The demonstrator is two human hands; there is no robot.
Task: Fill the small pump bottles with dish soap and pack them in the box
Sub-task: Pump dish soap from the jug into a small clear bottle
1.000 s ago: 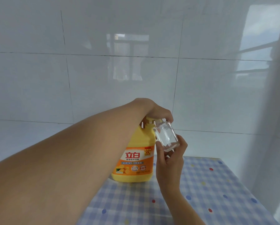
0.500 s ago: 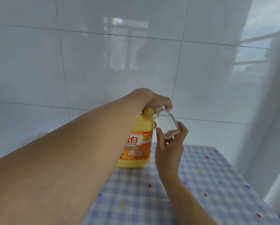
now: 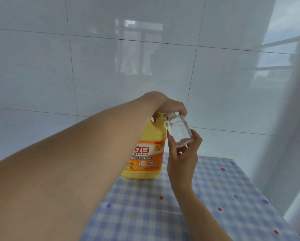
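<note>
One small bottle (image 3: 179, 133), tilted and nearly empty, is pinched by the right hand (image 3: 182, 162) at the soap jug (image 3: 145, 153) spout. The left hand (image 3: 172, 108) curls over the pump (image 3: 160, 114); filling looks barely begun, and no box shows.

Left hand (image 3: 172, 106) covers the pump head of the dish soap jug (image 3: 154, 134), forearm blocks half its label; mouth of the small bottle (image 3: 179, 131) is tucked under those fingers; table (image 3: 215, 197) runs off the bottom edge
</note>
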